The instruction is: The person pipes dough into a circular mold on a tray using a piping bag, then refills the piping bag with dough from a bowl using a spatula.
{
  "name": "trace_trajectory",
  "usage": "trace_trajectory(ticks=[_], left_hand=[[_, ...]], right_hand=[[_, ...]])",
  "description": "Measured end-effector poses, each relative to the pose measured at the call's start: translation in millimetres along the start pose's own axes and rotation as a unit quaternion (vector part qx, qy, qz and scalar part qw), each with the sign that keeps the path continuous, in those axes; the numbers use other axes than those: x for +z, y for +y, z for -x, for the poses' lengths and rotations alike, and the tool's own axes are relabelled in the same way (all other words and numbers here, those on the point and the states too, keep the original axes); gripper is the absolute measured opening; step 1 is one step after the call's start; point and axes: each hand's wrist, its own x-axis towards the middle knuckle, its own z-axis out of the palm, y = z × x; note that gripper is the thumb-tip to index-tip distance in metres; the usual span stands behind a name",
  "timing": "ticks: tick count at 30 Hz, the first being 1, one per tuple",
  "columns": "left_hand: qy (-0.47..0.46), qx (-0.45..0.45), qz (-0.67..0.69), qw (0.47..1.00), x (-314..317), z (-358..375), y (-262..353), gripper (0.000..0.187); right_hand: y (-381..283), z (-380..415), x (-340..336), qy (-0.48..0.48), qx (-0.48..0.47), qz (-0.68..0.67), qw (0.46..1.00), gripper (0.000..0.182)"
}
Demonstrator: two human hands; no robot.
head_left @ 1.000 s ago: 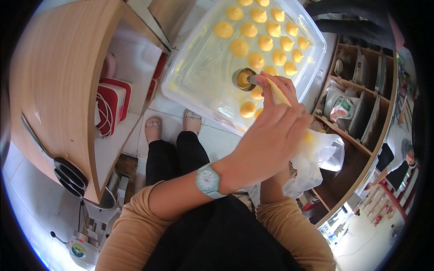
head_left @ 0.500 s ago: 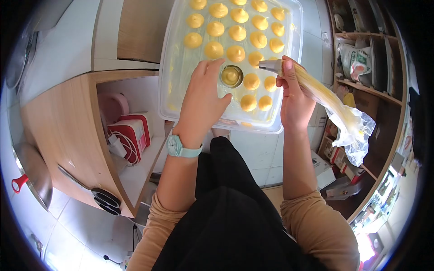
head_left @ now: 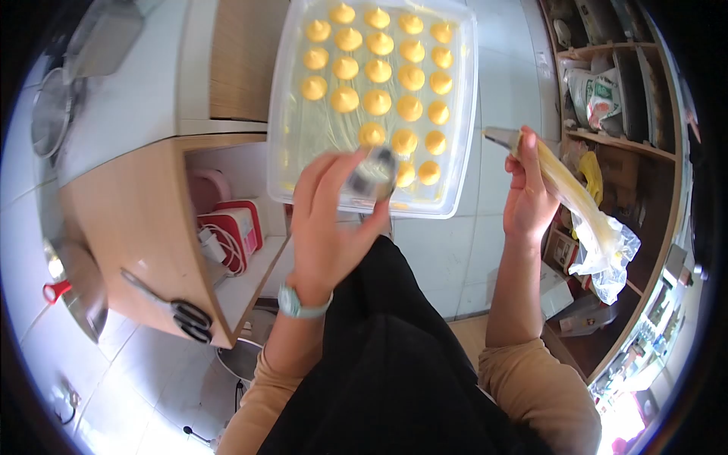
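Pinched between the thumb and fingers of my left hand point(head_left: 326, 216) is a small round metal ring point(head_left: 384, 168), tilted and smeared by motion. It is held over the near part of a translucent plastic tray point(head_left: 283, 144), where several rows of peaked yellow piped mounds point(head_left: 377, 102) sit on a clear lining. One mound point(head_left: 371, 134) lies just beyond the ring, outside it. My right hand point(head_left: 528, 199) grips a piping bag point(head_left: 576, 196) of yellow mixture, to the right of the tray. The bag's metal nozzle point(head_left: 502, 136) points left, with a little yellow at its tip.
At the left stands a wooden cabinet point(head_left: 114, 205) with a red-and-white box point(head_left: 241, 227) inside. Scissors point(head_left: 178, 309) lie on it. Shelves point(head_left: 618, 144) with packets and boxes line the right side. Pale floor tiles point(head_left: 504, 83) lie between tray and shelves.
My left hand has lifted the ring off a mound and brought it nearer my body. My right hand has drawn the piping bag to the right, away from the tray.
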Motion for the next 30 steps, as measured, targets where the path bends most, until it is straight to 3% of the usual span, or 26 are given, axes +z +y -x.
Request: trace_trajectory(ticks=[6,12,18,19,21,27,28,30], left_hand=[[0.095,-0.086,-0.184,0.975,-135.2,57.0,47.3,0.056],[0.254,-0.258,-0.197,0.911,-225.0,82.1,-20.1,0.051],[0.187,-0.254,-0.201,0.928,-233.3,74.9,-77.9,0.061],[0.222,-0.246,-0.212,0.919,-234.0,75.3,-72.4,0.061],[0.290,-0.229,-0.232,0.900,-232.3,71.1,-25.9,0.062],[0.277,-0.154,-0.119,0.941,-272.1,88.7,76.6,0.046],[0.298,-0.120,-0.119,0.939,-283.6,87.6,84.0,0.031],[0.321,-0.098,0.011,0.942,-306.5,85.6,101.8,0.026]], right_hand=[[-80.2,8.1,-33.4,-0.054,0.055,-0.060,0.995,0.034],[-152.2,19.4,-37.4,-0.153,0.057,-0.078,0.984,0.037],[-212.7,20.1,-13.7,-0.229,0.015,-0.106,0.968,0.038],[-222.3,20.5,-6.9,-0.239,0.006,-0.111,0.965,0.038],[-238.2,23.8,6.1,-0.265,-0.014,-0.126,0.956,0.038],[-266.1,69.4,76.3,-0.426,-0.032,-0.086,0.900,0.040],[-267.6,88.4,97.3,-0.460,-0.030,-0.081,0.884,0.038],[-266.5,131.7,137.7,-0.511,-0.043,-0.072,0.855,0.036]])
